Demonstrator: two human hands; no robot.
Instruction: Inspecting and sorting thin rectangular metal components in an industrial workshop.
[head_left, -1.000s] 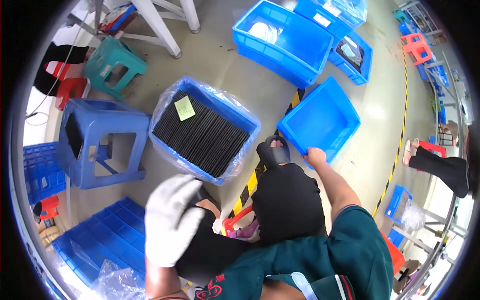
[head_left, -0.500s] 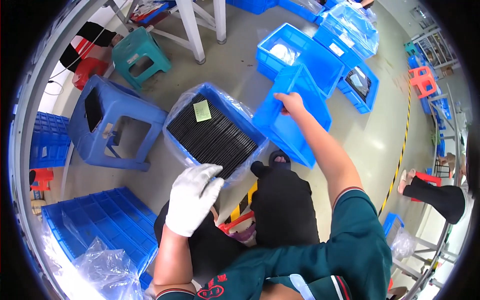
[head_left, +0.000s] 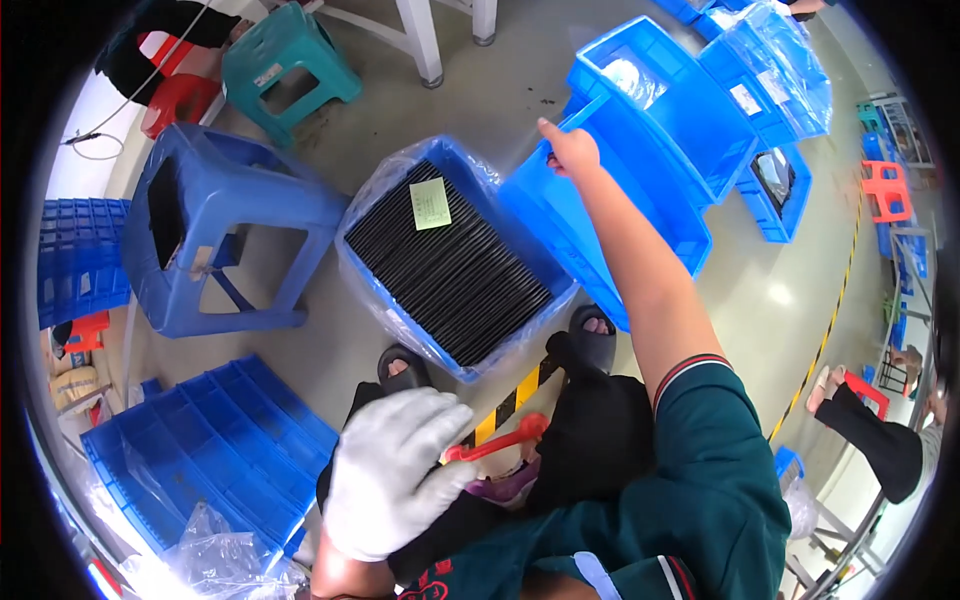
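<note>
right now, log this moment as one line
right hand: grips rim of empty blue bin | left hand: white glove, on lap | bin of black panels: on floor

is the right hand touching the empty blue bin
Touching: the head view shows the right hand gripping the rim of the empty blue bin.

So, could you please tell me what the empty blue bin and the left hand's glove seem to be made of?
The empty blue bin, gripped by the right hand, looks like rigid moulded plastic with a glossy sheen. The glove on the left hand looks like white knitted fabric, matte.
</note>
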